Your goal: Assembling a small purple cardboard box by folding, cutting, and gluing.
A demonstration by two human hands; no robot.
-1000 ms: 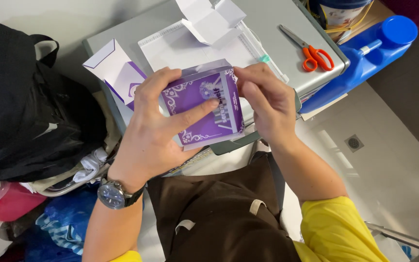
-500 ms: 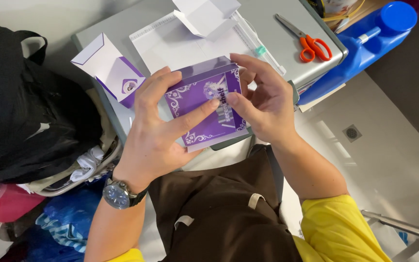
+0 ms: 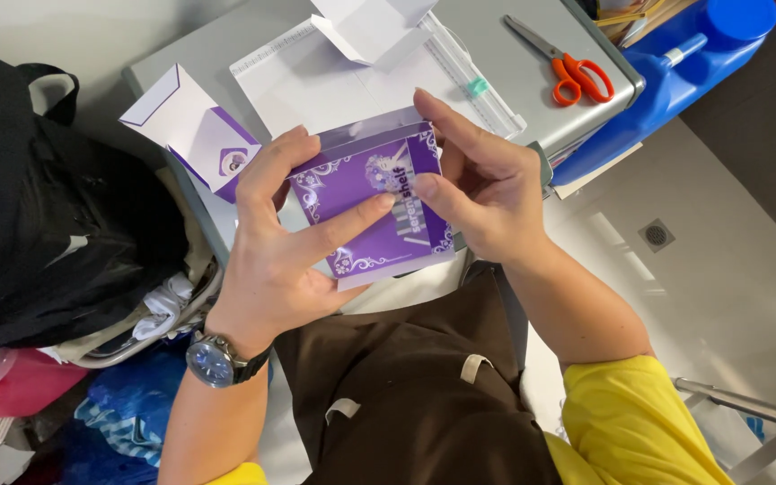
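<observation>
Both hands hold a purple printed card box with white ornaments, just above the near edge of a grey table. My left hand grips its left side, the index finger lying across the purple face. My right hand clasps the right edge, fingers over the top flap and thumb on the face. A wristwatch sits on my left wrist.
A second folded purple-and-white box lies at the table's left corner. White paper sheets, a clear ruler and orange-handled scissors lie behind. A blue container stands right, a black bag left.
The box and both hands sit slightly lower and more to the left in view. My right fingers have shifted along the box's right edge and top flap.
</observation>
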